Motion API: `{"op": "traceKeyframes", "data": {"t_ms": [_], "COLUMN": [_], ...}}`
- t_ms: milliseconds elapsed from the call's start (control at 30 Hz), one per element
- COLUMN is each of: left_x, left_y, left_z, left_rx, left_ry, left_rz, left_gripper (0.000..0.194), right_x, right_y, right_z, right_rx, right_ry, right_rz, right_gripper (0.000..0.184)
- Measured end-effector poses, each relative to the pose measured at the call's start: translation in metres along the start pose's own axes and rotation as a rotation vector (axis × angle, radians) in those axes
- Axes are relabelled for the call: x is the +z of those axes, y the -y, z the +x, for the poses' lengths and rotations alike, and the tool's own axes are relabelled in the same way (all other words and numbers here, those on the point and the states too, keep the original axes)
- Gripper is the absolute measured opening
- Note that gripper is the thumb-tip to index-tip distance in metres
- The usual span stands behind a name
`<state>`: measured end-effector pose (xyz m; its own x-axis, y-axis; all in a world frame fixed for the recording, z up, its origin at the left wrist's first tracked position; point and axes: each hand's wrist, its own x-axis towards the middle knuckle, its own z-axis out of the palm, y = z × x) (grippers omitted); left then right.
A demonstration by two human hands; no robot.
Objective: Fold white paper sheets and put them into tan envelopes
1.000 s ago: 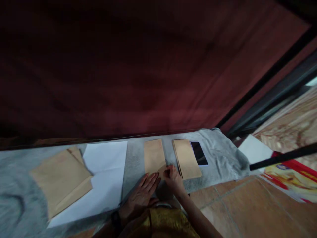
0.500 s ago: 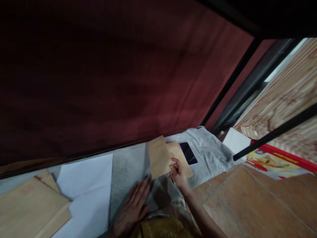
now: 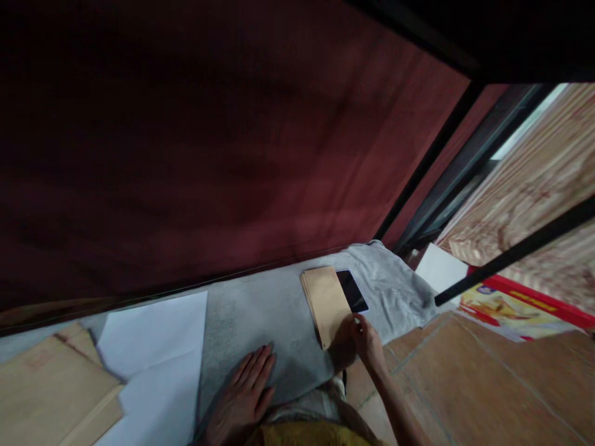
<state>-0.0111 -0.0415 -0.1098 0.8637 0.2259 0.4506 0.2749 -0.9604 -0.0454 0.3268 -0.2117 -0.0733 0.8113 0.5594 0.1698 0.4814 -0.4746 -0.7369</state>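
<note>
Head view:
1. Left hand (image 3: 242, 395): fingers open, flat on cloth (image 3: 246, 313).
2. Right hand (image 3: 369, 344): fingers curled at envelopes' (image 3: 328, 300) near corner; grip cannot be told.
3. Phone (image 3: 352, 292): beyond right fingers.

A long, narrow surface draped in soft grey cloth (image 3: 232, 331) runs beneath the flat left hand (image 3: 246, 390). Left of that hand lie smooth white paper sheets (image 3: 155, 347), partly under brown paper envelopes (image 3: 51, 384). By the right hand's (image 3: 367, 341) fingertips rests a fanned stack of narrow brown envelopes (image 3: 326, 303), overlapping a dark rectangular phone (image 3: 353, 291).
</note>
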Motion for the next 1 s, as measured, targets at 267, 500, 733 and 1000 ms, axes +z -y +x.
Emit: {"op": "traceKeyframes", "data": {"t_ms": [267, 500, 733, 1000], "left_x": [-0.009, -0.007, -0.023, -0.049], "left_y": [0.003, 0.003, -0.005, -0.005], "left_z": [0.003, 0.003, 0.005, -0.024], "left_rx": [0.040, 0.018, -0.046, -0.497], "left_ry": [-0.044, -0.018, 0.024, 0.029], "left_rz": [0.039, -0.008, -0.021, 0.090], "left_gripper": [0.065, 0.067, 0.059, 0.042], "right_x": [0.011, 0.010, 0.001, 0.080], "right_y": [-0.006, -0.001, 0.019, 0.065], "right_z": [0.003, -0.006, -0.011, -0.048], "right_rx": [-0.088, -0.081, -0.267, -0.709], "right_ry": [-0.042, -0.061, -0.050, 0.103], "right_rz": [-0.179, -0.267, -0.312, -0.140], "right_gripper": [0.039, 0.039, 0.041, 0.036]}}
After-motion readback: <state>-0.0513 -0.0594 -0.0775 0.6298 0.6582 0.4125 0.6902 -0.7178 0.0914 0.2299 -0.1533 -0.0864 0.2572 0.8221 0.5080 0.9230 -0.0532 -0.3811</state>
